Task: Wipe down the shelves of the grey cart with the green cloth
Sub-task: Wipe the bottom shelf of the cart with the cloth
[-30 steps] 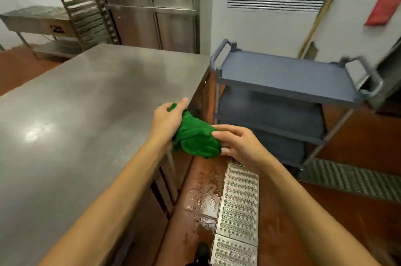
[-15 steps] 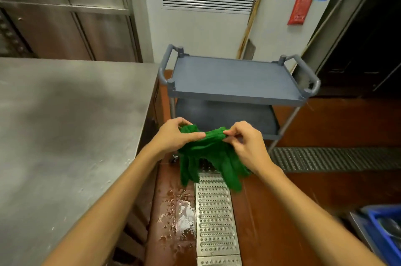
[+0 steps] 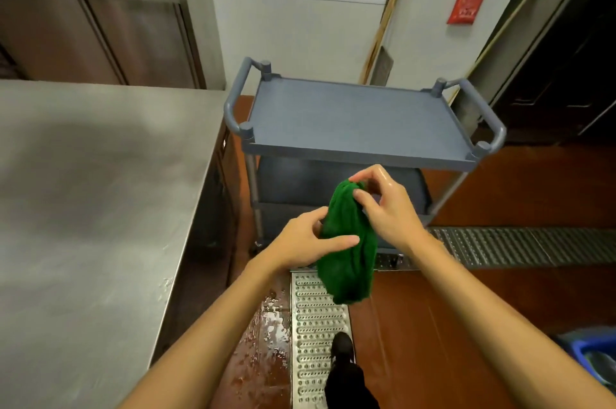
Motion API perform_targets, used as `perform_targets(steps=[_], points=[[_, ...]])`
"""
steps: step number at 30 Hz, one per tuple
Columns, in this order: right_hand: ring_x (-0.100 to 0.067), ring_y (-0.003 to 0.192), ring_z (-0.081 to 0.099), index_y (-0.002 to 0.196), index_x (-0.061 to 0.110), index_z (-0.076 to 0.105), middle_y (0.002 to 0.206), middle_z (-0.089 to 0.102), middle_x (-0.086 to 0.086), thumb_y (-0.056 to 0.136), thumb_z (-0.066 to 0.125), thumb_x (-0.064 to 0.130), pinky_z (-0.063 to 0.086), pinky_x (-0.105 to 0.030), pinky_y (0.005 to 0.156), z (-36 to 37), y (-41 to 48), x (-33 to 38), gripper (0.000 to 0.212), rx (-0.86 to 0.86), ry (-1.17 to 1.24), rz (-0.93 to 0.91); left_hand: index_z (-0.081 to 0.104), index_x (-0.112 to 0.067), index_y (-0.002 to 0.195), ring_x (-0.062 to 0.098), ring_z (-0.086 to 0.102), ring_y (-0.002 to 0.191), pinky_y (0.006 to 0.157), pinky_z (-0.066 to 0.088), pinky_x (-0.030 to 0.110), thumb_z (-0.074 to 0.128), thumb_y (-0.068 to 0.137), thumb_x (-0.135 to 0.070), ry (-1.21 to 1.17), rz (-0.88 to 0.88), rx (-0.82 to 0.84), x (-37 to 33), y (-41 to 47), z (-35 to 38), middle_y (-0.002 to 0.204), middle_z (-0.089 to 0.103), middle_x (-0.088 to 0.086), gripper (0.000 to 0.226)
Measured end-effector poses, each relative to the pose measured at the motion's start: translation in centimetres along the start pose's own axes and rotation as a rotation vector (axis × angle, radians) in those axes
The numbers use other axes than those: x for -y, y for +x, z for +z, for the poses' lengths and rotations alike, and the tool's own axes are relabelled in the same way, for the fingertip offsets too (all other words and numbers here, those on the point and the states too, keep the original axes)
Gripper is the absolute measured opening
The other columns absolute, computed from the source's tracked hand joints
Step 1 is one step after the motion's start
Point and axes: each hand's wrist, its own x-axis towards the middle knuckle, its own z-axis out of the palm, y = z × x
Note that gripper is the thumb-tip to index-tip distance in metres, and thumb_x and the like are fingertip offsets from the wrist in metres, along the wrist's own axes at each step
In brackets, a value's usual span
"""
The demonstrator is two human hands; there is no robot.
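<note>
The grey cart (image 3: 353, 121) stands straight ahead against the wall, its bare top shelf facing me and a lower shelf (image 3: 300, 181) dark beneath it. The green cloth (image 3: 346, 262) hangs bunched in the air in front of the cart's near edge. My right hand (image 3: 383, 205) pinches the cloth's top end. My left hand (image 3: 310, 242) grips its left side, thumb across the fabric. Both hands are short of the cart and do not touch it.
A steel worktable (image 3: 93, 201) fills the left side, close beside the cart. Metal drain grates (image 3: 316, 325) run along the wet red floor, where my dark shoe (image 3: 343, 348) steps. A blue bin (image 3: 593, 352) sits at the lower right. Broom handles (image 3: 386, 15) lean on the wall behind.
I have walked closer to the cart, which now looks larger and centred. The cloth went from stretched between both hands to hanging lengthwise, with my right hand raised above the left.
</note>
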Motion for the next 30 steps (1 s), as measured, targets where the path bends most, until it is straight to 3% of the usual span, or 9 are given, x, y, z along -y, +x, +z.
perform_targets(steps=[3, 6, 10, 13, 15, 19, 22, 25, 30], points=[[0.003, 0.088, 0.063, 0.106, 0.024, 0.063, 0.095, 0.067, 0.016, 0.093, 0.061, 0.008, 0.045, -0.009, 0.075, -1.1, 3.8, -3.0, 0.02, -0.022, 0.024, 0.036, 0.074, -0.029, 0.112, 0.016, 0.073, 0.104, 0.096, 0.058, 0.047, 0.074, 0.083, -0.048, -0.203, -0.01, -0.17, 0.6, 4.5, 0.5, 0.108, 0.078, -0.003, 0.036], [-0.008, 0.101, 0.062, 0.117, 0.018, 0.065, 0.113, 0.066, 0.001, 0.092, 0.067, 0.014, 0.05, -0.025, 0.09, -2.8, 7.1, -7.5, 0.026, 0.006, -0.041, 0.158, 0.079, -0.028, 0.106, 0.023, 0.073, 0.107, 0.096, 0.058, 0.042, 0.072, 0.087, -0.04, -0.456, -0.086, -0.174, 0.0, 9.3, 0.7, 0.111, 0.077, 0.005, 0.023], [-0.008, 0.091, 0.065, 0.099, 0.022, 0.071, 0.097, 0.071, 0.004, 0.091, 0.069, 0.031, 0.05, -0.028, 0.085, -4.7, 7.8, -13.7, 0.013, 0.004, 0.008, 0.341, 0.079, -0.017, 0.103, 0.03, 0.073, 0.105, 0.089, 0.06, 0.041, 0.069, 0.094, -0.034, -0.62, -0.262, -0.207, -0.7, 15.5, 1.5, 0.111, 0.076, 0.016, 0.022], [0.006, 0.1, 0.064, 0.109, 0.029, 0.068, 0.105, 0.072, 0.017, 0.079, 0.079, 0.045, 0.045, -0.012, 0.086, -4.9, 6.8, -16.9, 0.036, 0.34, 0.181, 0.344, 0.071, -0.008, 0.114, 0.033, 0.072, 0.107, 0.091, 0.059, 0.043, 0.062, 0.097, -0.032, -0.689, -0.353, -0.255, -0.3, 19.0, 1.8, 0.114, 0.074, 0.019, 0.031], [0.005, 0.109, 0.062, 0.123, 0.029, 0.063, 0.118, 0.068, 0.018, 0.072, 0.085, 0.044, 0.046, -0.013, 0.092, -4.2, 7.1, -18.6, 0.058, 0.472, 0.141, 0.328, 0.069, -0.002, 0.117, 0.033, 0.073, 0.104, 0.084, 0.061, 0.041, 0.058, 0.1, -0.033, -0.75, -0.403, -0.266, -0.1, 20.8, 1.7, 0.114, 0.074, 0.021, 0.037], [-0.017, 0.104, 0.064, 0.113, 0.016, 0.071, 0.108, 0.07, 0.0, 0.086, 0.064, 0.006, 0.047, -0.032, 0.094, -2.9, 10.1, -22.0, 0.03, 0.383, -0.075, 0.231, 0.069, 0.001, 0.115, 0.029, 0.075, 0.101, 0.073, 0.062, 0.035, 0.054, 0.102, -0.037, -0.837, -0.541, -0.3, 0.9, 23.1, 0.6, 0.112, 0.075, 0.019, 0.043], [-0.012, 0.1, 0.062, 0.108, 0.014, 0.072, 0.105, 0.069, 0.001, 0.086, 0.059, -0.001, 0.045, -0.02, 0.09, -3.2, 12.3, -23.7, 0.029, 0.256, -0.025, 0.261, 0.072, -0.001, 0.115, 0.029, 0.074, 0.103, 0.076, 0.062, 0.035, 0.061, 0.098, -0.03, -0.824, -0.587, -0.336, 2.2, 24.1, -0.7, 0.113, 0.075, 0.017, 0.035], [-0.007, 0.096, 0.063, 0.107, 0.016, 0.072, 0.102, 0.072, 0.006, 0.089, 0.059, -0.001, 0.044, -0.009, 0.082, -3.7, 14.2, -25.3, 0.028, 0.148, 0.066, 0.391, 0.07, 0.001, 0.118, 0.034, 0.069, 0.112, 0.102, 0.053, 0.046, 0.067, 0.092, -0.017, -0.725, -0.575, -0.4, 4.0, 25.1, -2.8, 0.116, 0.073, 0.021, 0.032], [-0.006, 0.091, 0.064, 0.102, 0.024, 0.07, 0.095, 0.072, 0.011, 0.089, 0.055, -0.003, 0.046, -0.016, 0.079, -3.9, 16.4, -26.7, 0.033, 0.139, 0.092, 0.448, 0.074, -0.002, 0.114, 0.033, 0.071, 0.11, 0.103, 0.052, 0.044, 0.073, 0.086, -0.012, -0.619, -0.567, -0.307, 7.5, 25.9, -7.6, 0.113, 0.075, 0.018, 0.03]])
